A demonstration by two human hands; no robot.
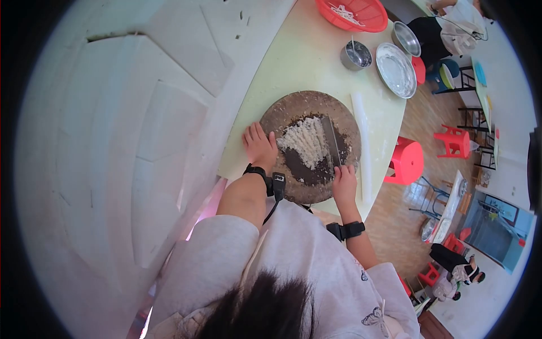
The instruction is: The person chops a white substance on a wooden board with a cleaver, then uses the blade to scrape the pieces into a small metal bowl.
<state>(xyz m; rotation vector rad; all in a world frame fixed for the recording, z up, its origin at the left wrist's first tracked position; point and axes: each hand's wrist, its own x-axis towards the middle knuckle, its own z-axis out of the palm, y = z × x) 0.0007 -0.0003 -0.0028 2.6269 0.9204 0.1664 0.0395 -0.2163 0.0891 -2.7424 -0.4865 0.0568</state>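
Note:
A round wooden chopping board [271, 116] lies on the pale green table, its middle dark and wet-looking. Chopped white food [305, 141] is heaped on it in a loose, crumbly mound. My right hand [344, 183] is closed around the handle end of a cleaver [332, 138], whose blade lies along the right side of the mound. On the board's left rim rests my left hand [259, 146], fingers stretched out and holding nothing.
A white roll [362, 147] lies right of the board. Behind stand a metal pot [355, 55], a floury metal plate [396, 70], a steel bowl [406, 38] and a red basket [353, 14]. Red stools [407, 161] are on the floor; other people [457, 271] are farther off.

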